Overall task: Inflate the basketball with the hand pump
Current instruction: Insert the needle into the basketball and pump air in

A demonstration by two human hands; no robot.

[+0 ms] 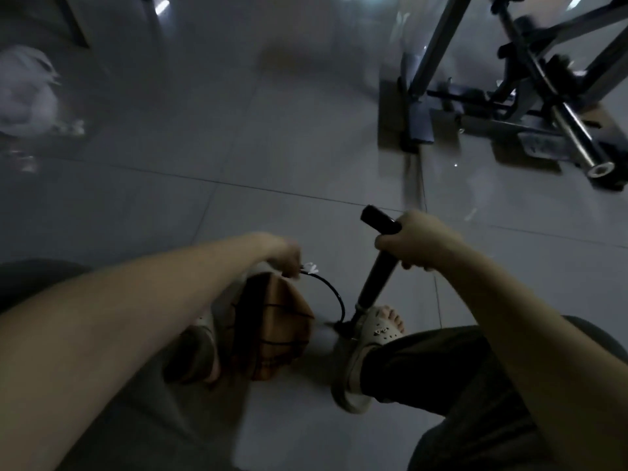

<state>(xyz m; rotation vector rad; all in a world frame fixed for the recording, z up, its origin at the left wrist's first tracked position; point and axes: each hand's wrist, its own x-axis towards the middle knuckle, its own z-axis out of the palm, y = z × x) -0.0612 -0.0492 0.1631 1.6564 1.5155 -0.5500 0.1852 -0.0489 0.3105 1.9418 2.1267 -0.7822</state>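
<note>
An orange basketball [275, 328] with black seams rests on the tiled floor between my feet. My left hand [283, 254] pinches the end of the pump's thin black hose [331, 294] at the top of the ball. The hose curves down to the base of a black hand pump [372, 277], which stands tilted on the floor. My right hand [418, 239] is closed around the pump's black handle [379, 220]. My right foot, in a pale clog [367, 338], is pressed against the pump's foot.
A metal exercise frame [530, 90] with bars and a dark base stands at the upper right. Something pale and blurred [27, 93] lies at the far left. Grey floor tiles [217, 141] stretch ahead. My left foot in a sandal [200, 351] is beside the ball.
</note>
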